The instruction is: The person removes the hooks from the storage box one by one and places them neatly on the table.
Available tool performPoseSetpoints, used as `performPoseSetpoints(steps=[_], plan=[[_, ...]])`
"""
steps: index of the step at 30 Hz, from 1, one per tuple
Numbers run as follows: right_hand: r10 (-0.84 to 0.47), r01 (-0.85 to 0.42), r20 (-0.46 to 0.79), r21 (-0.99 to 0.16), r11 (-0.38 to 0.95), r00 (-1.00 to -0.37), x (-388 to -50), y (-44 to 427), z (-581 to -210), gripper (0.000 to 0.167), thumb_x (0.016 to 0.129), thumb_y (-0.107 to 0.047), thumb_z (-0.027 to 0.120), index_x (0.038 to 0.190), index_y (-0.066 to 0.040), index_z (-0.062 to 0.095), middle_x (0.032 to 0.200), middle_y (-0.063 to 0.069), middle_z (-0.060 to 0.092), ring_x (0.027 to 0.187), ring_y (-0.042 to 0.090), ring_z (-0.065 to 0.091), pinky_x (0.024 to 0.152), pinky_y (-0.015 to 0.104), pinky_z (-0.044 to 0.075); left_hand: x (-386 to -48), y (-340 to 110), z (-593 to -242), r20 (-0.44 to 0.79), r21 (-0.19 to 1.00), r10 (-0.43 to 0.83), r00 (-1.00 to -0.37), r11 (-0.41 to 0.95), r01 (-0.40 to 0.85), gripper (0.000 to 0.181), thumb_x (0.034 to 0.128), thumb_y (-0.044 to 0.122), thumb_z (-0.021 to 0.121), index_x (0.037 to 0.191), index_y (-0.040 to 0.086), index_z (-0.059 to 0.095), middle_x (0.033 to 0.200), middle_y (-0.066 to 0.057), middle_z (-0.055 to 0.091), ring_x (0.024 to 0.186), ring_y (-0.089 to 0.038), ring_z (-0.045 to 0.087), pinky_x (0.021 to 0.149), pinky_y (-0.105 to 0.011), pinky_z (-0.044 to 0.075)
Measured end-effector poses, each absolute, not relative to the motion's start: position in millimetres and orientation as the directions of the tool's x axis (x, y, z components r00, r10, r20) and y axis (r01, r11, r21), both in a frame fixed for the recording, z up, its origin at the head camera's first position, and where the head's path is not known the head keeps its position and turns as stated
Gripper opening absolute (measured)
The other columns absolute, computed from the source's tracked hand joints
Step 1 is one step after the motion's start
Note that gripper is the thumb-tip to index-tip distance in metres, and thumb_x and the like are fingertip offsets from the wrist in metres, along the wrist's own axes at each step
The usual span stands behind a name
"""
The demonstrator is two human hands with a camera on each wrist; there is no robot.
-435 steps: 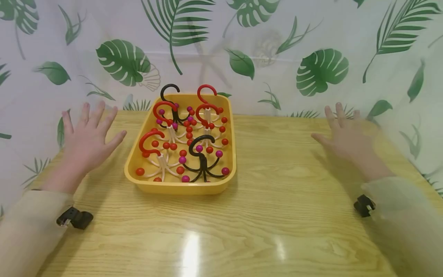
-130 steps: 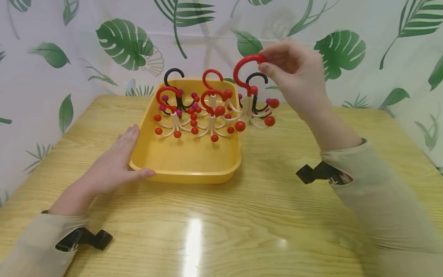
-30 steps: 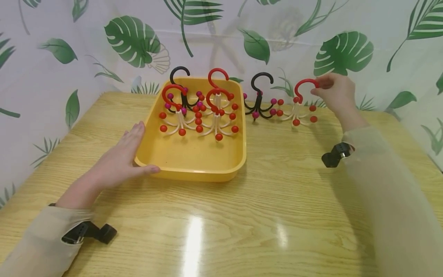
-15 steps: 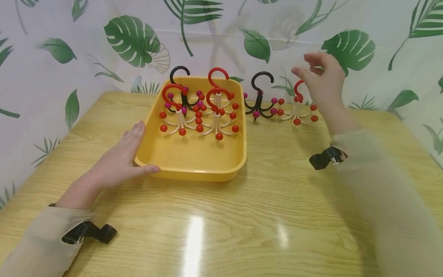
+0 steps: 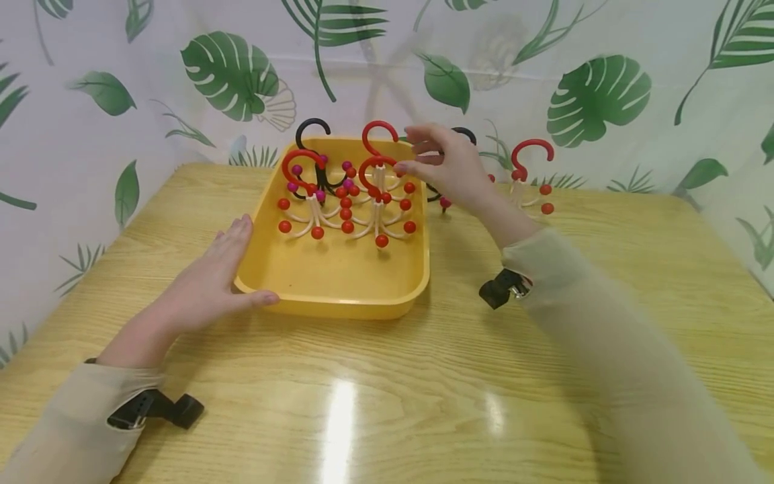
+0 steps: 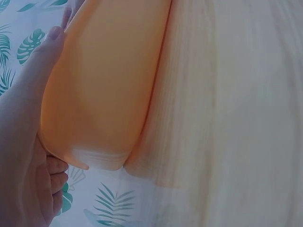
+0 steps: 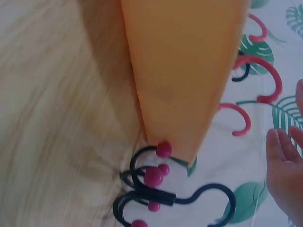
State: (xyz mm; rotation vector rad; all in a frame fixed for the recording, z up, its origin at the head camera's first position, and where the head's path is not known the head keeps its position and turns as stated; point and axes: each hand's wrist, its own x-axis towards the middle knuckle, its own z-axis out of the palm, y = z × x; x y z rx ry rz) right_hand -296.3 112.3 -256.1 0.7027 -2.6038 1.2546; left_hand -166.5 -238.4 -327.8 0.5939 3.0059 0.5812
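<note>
My left hand [image 5: 199, 282] lies against the near left corner of a yellow tray [image 5: 338, 306], its fingers straight along the side wall and its thumb on the front rim. Above the tray's right side is my right hand [image 5: 450, 165], fingers slightly bent and parted, holding nothing. Its thumb is close to the red hook of a white claw hanger [image 5: 378, 215] with red ball tips. Two like hangers, a left white hanger [image 5: 314, 212] and a rear white hanger [image 5: 379, 138], plus a black hanger [image 5: 320, 176] with magenta balls, stand in the tray.
Right of the tray, another black hanger [image 7: 156, 195] stands on the wooden table [image 5: 387, 403], partly behind my right hand in the head view. Farther right stands a white hanger with a red hook [image 5: 532, 144]. A leaf-patterned sheet [image 5: 484, 67] backs the table.
My right hand has let go of the red-hooked hanger on the table at the right and moved left to above the tray. My left hand stays at the tray corner.
</note>
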Motion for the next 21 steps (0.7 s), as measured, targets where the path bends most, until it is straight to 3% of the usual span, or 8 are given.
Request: performPoseSetpoints(steps=[8,21], plan=[[-0.372,-0.497,0.334,-0.662,0.562,-0.866,-298,90,-263,0.029,0.088,-0.019,0.070,0.113,-0.006,0.069,0.105,0.007,0.068,0.091,0.017,0.062,0.082,0.027,0.053,-166,-238,-327,0.043,0.363,0.366,-0.930,0.861,0.356,0.115,0.0813,0.063,0.062,0.151,0.003,-0.006,0.158,-0.014,-0.005,0.145,-0.024,-0.004,0.117,-0.040,0.003],[-0.332,-0.481,0.350,-0.674,0.560,-0.876,-296,85,-265,0.022,0.090,-0.018,0.067,0.107,-0.006,0.071,0.102,0.006,0.069,0.085,0.016,0.063,0.074,0.024,0.054,-166,-238,-327,0.042,0.371,0.367,-0.929,0.858,0.355,0.115,0.0811,0.062,0.064,0.151,0.003,-0.006,0.159,-0.013,-0.005,0.145,-0.024,-0.004,0.117,-0.040,0.003]])
